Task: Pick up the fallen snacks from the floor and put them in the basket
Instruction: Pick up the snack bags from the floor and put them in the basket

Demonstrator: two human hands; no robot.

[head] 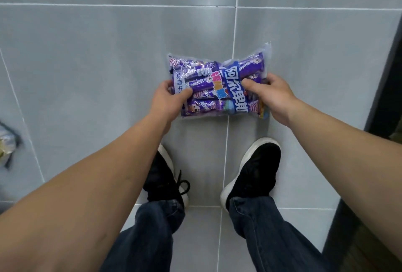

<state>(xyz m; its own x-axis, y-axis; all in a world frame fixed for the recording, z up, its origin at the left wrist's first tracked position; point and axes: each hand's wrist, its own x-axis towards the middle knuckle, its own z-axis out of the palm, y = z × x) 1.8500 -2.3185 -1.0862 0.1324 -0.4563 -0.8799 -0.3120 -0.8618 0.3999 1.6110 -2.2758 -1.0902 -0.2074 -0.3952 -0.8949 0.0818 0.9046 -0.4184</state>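
Left hand and right hand grip opposite ends of candy bag, fingers curled round it, above tiled floor.

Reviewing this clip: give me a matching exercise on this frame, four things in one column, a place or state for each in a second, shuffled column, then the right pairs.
Things:
1. left hand
2. right hand
3. purple snack bag
4. blurred packet

Places or states:
A. at the picture's left edge, on the floor
B. held between both hands, above the grey tiles
C. grips the bag's left end
D. grips the bag's right end

Pairs: 1-C, 2-D, 3-B, 4-A
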